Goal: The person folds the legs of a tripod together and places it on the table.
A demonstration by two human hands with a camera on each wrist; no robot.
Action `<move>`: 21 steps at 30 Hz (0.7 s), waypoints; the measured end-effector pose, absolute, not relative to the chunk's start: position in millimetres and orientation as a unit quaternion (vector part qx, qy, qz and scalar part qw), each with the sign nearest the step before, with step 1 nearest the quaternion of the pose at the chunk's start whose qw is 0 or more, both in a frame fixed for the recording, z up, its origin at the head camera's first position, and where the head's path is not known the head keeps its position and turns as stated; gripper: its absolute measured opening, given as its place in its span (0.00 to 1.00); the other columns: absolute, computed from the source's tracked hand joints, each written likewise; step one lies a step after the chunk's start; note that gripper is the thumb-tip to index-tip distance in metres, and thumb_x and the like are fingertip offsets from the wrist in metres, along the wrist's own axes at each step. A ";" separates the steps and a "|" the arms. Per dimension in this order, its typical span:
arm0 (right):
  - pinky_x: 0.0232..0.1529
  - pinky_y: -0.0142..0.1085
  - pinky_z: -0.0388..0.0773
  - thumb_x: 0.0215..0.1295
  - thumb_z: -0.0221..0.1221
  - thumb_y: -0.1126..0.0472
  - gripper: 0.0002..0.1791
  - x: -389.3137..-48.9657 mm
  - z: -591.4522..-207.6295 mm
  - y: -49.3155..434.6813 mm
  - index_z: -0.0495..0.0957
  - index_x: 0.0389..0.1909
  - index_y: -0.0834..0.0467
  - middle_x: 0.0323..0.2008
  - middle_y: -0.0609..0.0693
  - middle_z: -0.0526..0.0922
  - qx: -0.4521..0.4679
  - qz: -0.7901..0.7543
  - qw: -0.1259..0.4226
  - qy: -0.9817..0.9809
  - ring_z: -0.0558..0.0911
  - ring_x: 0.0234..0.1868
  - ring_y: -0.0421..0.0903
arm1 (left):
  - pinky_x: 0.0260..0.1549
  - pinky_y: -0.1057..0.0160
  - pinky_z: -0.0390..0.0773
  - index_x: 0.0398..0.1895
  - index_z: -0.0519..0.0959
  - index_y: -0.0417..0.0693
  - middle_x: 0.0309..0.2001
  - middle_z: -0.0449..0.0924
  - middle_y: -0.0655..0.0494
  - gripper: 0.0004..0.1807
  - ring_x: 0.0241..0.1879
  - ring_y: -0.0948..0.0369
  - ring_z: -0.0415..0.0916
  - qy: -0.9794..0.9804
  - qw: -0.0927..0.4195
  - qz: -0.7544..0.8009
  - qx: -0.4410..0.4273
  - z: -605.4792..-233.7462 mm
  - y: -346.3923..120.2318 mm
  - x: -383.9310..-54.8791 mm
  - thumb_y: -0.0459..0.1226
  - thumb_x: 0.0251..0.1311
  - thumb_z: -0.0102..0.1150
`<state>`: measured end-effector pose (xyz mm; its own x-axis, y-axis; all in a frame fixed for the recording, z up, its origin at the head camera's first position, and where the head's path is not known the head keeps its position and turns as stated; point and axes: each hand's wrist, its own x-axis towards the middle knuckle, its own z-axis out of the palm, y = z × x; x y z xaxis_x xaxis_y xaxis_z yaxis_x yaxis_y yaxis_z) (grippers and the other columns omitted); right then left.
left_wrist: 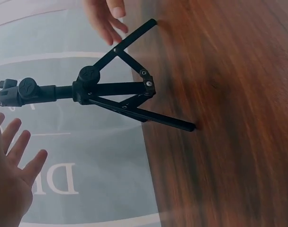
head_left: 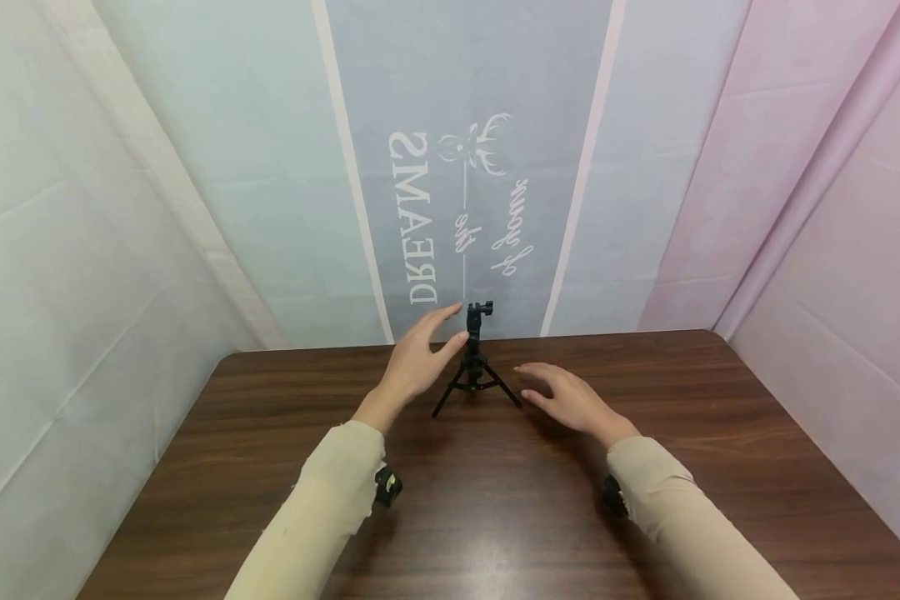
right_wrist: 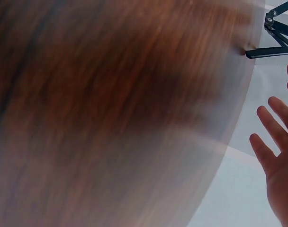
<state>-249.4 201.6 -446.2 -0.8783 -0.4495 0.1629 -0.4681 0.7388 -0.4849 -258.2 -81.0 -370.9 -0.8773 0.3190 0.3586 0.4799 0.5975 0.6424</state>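
Observation:
A small black tripod (head_left: pixel 474 346) stands upright on the wooden table with its legs spread. Its head has a clamp and a knob; round knobs and the leg braces show in the left wrist view, where the tripod (left_wrist: pixel 113 90) appears sideways. My left hand (head_left: pixel 418 354) is beside the upper column on the left, fingers extended and thumb apart from them. Whether a fingertip touches the column cannot be told. On the right, my right hand (head_left: pixel 566 398) is held near a leg's foot, fingers loosely stretched and holding nothing. The right wrist view shows only part of the tripod legs (right_wrist: pixel 272 51).
The dark wooden table (head_left: pixel 480 517) has rounded far corners. Behind it hangs a pale blue-grey cloth (head_left: pixel 465 75) with mirrored white lettering. Light fabric walls (head_left: pixel 82 292) rise on both sides. A black wrist camera (head_left: pixel 387 486) is strapped by the left sleeve.

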 end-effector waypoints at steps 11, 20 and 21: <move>0.62 0.57 0.69 0.72 0.60 0.53 0.23 -255.6 -451.0 189.5 0.75 0.64 0.54 0.63 0.53 0.76 0.212 0.313 -0.009 -0.926 0.72 0.65 0.56 | 0.62 0.54 0.71 0.71 0.68 0.60 0.67 0.71 0.61 0.27 0.65 0.63 0.67 -0.833 0.094 -0.488 -0.242 -366.1 -68.5 -274.9 0.51 0.72 0.54; 0.60 0.54 0.73 0.70 0.62 0.58 0.21 -258.7 -458.8 177.1 0.78 0.61 0.57 0.60 0.54 0.79 0.216 0.355 -0.015 -0.910 0.76 0.62 0.54 | 0.57 0.57 0.75 0.67 0.74 0.55 0.64 0.73 0.58 0.24 0.62 0.60 0.70 -0.829 0.096 -0.500 -0.233 -366.8 -56.8 -279.6 0.47 0.70 0.58; 0.60 0.54 0.73 0.69 0.62 0.59 0.20 -259.0 -459.7 176.4 0.78 0.61 0.58 0.59 0.55 0.79 0.217 0.358 -0.014 -0.908 0.76 0.62 0.54 | 0.57 0.57 0.75 0.66 0.74 0.54 0.64 0.73 0.58 0.24 0.62 0.60 0.71 -0.828 0.096 -0.501 -0.232 -367.2 -55.8 -280.3 0.47 0.70 0.58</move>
